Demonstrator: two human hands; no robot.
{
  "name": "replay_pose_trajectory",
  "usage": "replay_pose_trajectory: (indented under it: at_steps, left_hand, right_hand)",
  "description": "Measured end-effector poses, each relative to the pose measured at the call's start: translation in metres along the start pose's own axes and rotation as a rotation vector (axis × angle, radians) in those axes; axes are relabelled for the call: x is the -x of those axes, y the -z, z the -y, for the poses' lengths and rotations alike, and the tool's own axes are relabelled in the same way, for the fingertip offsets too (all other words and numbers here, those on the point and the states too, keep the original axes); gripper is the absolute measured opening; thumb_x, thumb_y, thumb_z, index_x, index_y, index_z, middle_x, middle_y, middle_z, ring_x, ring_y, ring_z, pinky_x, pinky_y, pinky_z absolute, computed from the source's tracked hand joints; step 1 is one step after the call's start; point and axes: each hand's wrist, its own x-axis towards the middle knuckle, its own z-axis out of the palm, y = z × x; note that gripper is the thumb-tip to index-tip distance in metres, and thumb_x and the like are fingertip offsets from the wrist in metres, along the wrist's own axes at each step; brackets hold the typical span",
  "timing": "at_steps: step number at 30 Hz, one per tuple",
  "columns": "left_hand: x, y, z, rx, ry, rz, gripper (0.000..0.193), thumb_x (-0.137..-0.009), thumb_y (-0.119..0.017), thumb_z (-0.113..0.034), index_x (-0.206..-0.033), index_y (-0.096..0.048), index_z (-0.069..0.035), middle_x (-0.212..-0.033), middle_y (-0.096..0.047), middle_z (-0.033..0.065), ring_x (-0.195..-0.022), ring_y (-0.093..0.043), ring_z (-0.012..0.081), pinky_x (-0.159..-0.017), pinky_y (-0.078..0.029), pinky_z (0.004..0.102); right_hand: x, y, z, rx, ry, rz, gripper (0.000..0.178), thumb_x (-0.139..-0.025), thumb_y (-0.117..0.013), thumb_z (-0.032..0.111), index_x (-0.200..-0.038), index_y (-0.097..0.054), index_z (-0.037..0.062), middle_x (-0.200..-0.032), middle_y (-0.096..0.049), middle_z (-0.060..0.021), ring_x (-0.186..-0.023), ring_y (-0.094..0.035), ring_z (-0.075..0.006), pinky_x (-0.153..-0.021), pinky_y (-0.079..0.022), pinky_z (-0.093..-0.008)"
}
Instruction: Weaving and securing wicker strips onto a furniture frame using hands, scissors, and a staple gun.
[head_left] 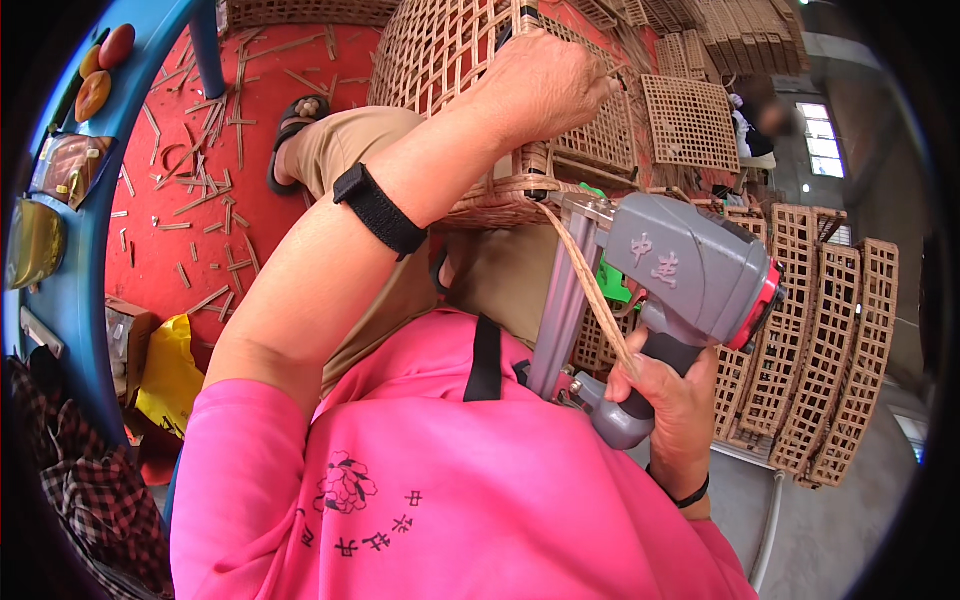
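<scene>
A brown woven basket-like piece [430, 55] with an open lattice stands in front of me, between my legs. My left hand [550, 85] is closed in a fist over its upper edge; the fingertips are mostly hidden behind the knuckles. In my right hand [680, 405] is a grey nail gun [685, 245] with a black grip and a red-trimmed end. Its nose rests near the basket's corner, touching or just beside it. A tan wicker strip [590, 280] runs from that corner down to my right thumb, which presses it against the grip.
At the left a blue table [100, 190] holds safety glasses [72, 168] and small rounded items. Wicker scraps [215, 195] litter the red floor. Lattice panels [800, 340] lean at the right, with more stacked at the back. A person [760, 130] is beyond them.
</scene>
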Motion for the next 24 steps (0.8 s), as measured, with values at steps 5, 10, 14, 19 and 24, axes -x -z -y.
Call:
replay_pose_trajectory:
  at_steps: [5, 10, 14, 19, 24]
  left_hand:
    - [0.000, 0.002, -0.001, 0.037, 0.043, 0.018, 0.036, -0.098, -0.054, -0.038, -0.093, -0.073, -0.008, -0.079, -0.068, 0.0201, -0.080, -0.066, 0.0418, -0.077, -0.054, 0.0529]
    - [0.002, 0.010, -0.004, 0.128, 0.051, -0.009, 0.038, -0.095, -0.057, -0.034, -0.080, -0.072, -0.002, -0.075, -0.068, 0.0224, -0.076, -0.068, 0.0416, -0.074, -0.055, 0.0505]
    - [0.003, 0.020, -0.005, 0.160, 0.100, 0.086, 0.045, -0.099, -0.054, -0.034, -0.084, -0.068, 0.006, -0.077, -0.065, 0.0298, -0.078, -0.067, 0.0446, -0.074, -0.052, 0.0518]
    - [0.004, 0.023, -0.005, 0.194, 0.113, 0.091, 0.045, -0.100, -0.053, -0.034, -0.084, -0.068, 0.006, -0.077, -0.065, 0.0299, -0.079, -0.067, 0.0448, -0.075, -0.052, 0.0514]
    - [0.003, 0.017, 0.000, 0.239, 0.101, 0.063, 0.044, -0.099, -0.053, -0.034, -0.085, -0.068, 0.005, -0.079, -0.065, 0.0300, -0.080, -0.067, 0.0450, -0.075, -0.052, 0.0513]
  right_hand:
    - [-0.004, -0.001, 0.011, 0.085, -0.009, 0.013, 0.035, -0.078, -0.073, 0.004, -0.109, -0.059, -0.0028, -0.074, -0.063, -0.0046, -0.058, -0.061, -0.0114, -0.058, -0.050, -0.0251]
    - [-0.008, 0.002, 0.026, 0.254, -0.069, 0.030, 0.018, -0.081, -0.072, 0.011, -0.091, -0.061, 0.0010, -0.064, -0.061, -0.0036, -0.055, -0.059, -0.0110, -0.055, -0.049, -0.0261]
    - [-0.015, 0.002, 0.040, 0.181, -0.090, 0.074, 0.021, -0.082, -0.074, 0.013, -0.088, -0.058, 0.0019, -0.062, -0.060, -0.0043, -0.053, -0.059, -0.0119, -0.054, -0.049, -0.0256]
    - [-0.017, -0.003, 0.059, 0.210, -0.158, 0.087, 0.021, -0.082, -0.075, 0.011, -0.088, -0.057, 0.0028, -0.062, -0.059, -0.0038, -0.052, -0.058, -0.0111, -0.053, -0.047, -0.0249]
    - [-0.015, -0.008, 0.066, 0.292, -0.150, 0.122, 0.019, -0.083, -0.074, 0.011, -0.090, -0.059, 0.0016, -0.064, -0.058, -0.0024, -0.052, -0.056, -0.0100, -0.052, -0.046, -0.0248]
